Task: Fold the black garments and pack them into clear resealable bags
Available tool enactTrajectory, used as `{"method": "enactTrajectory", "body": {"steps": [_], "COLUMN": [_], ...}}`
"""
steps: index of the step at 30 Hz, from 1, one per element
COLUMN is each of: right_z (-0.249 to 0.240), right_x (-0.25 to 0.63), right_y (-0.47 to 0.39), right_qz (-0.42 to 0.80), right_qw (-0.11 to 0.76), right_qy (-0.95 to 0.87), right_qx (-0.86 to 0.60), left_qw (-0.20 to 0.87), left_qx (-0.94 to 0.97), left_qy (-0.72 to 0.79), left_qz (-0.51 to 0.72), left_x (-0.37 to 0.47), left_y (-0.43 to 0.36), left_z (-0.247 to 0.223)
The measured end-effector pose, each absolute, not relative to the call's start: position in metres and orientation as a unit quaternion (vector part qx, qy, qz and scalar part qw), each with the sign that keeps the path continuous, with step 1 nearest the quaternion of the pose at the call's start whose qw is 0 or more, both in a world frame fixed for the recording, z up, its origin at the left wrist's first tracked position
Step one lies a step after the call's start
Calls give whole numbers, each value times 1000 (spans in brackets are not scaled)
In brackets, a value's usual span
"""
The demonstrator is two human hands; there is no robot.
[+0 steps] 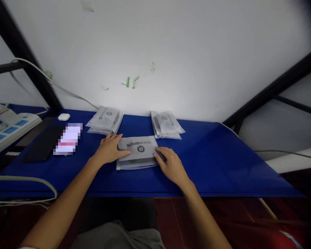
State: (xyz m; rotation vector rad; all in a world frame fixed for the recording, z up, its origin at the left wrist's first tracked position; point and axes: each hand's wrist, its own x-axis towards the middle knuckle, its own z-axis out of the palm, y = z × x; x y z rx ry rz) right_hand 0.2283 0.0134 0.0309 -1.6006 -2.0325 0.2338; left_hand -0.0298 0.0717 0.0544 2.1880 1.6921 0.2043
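I have the left hand (109,149) spread open, thumb on the front pouch (138,148), the right hand (171,164) half-curled at its other end, grip unclear. Behind it on the tabletop (223,166): left pouch pile (105,119), right pouch pile (168,123), contents indistinct.

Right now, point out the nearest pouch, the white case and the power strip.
Nearest pouch (138,150): head view, on its printed front.
White case (64,117): head view, on its top.
Power strip (10,130): head view, on a blue socket.
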Motion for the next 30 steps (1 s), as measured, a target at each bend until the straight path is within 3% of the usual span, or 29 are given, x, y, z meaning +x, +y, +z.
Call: {"method": "enactTrajectory", "body": {"steps": [7, 13, 16, 20, 25, 30], "right_z": [31, 31, 35, 43, 46, 43], "right_x": [225, 220, 221, 221, 213, 203], "right_y": [18, 20, 19, 19, 40, 75], "right_qz": [95, 63, 63, 90, 125, 176], "right_qw": [251, 281, 264, 215, 254, 231], "right_qy": [-773, -758, -767, -775, -730, -703], "right_qx": [-575, -586, -582, -587, -622, -649], "left_qw": [116, 177, 155, 117, 149, 180], "left_qx": [764, 739, 729, 693, 694, 692], "left_qy": [629, 638, 649, 692, 682, 672], "left_qz": [80, 125, 157, 164, 176, 191], "left_x": [-36, -48, -54, -58, -57, -54], "left_y": [51, 38, 38, 41, 47, 54], "left_z": [61, 54, 48, 44, 41, 41]}}
